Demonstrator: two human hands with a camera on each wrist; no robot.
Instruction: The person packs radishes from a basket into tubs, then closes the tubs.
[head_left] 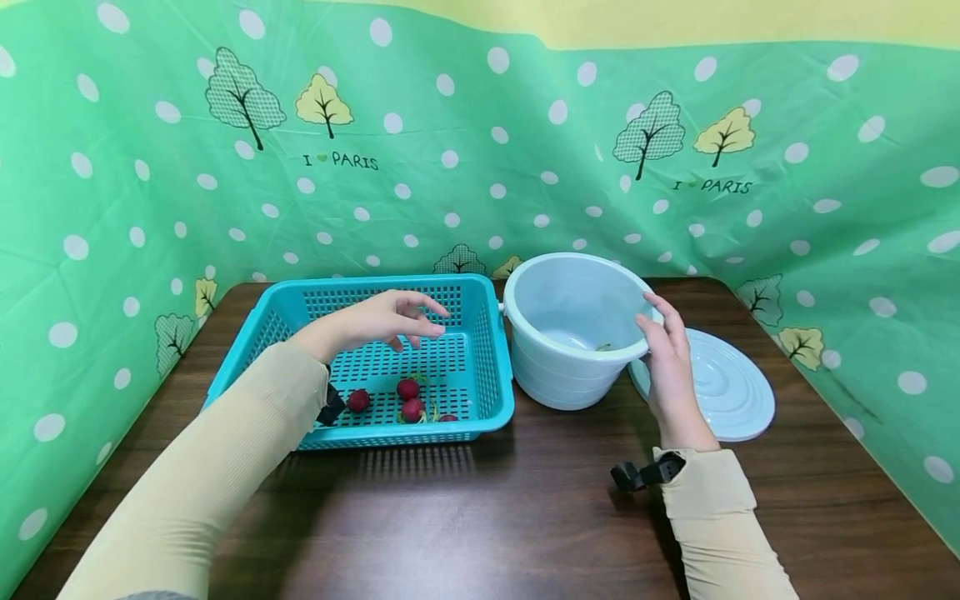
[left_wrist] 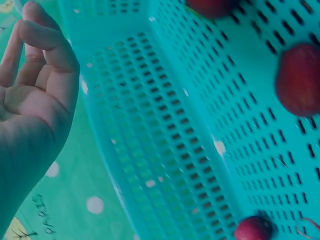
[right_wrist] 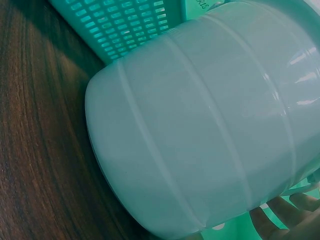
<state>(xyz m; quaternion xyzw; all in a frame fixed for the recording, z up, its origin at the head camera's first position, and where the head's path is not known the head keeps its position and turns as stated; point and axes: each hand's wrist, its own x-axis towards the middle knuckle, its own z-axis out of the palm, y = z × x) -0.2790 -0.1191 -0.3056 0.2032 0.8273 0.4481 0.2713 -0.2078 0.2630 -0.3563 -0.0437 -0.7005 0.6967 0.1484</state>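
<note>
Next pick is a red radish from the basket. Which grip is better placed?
Left, I'd judge. The left grip hangs over the basket with the radishes and looks free. The right grip holds the bucket at its rim, on the side away from the basket.

Basket (head_left: pixel 486 350) left of centre in frame, on worktop (head_left: pixel 510 517); radishes (head_left: pixel 408 389) inside, toward its lower edge. Bucket (head_left: pixel 558 379) just right of basket; lid (head_left: pixel 735 387) right of bucket. Left hand (head_left: pixel 375 323) above basket, right hand (head_left: pixel 671 367) at bucket's right side. Cloth (head_left: pixel 480 175) behind all.
</note>
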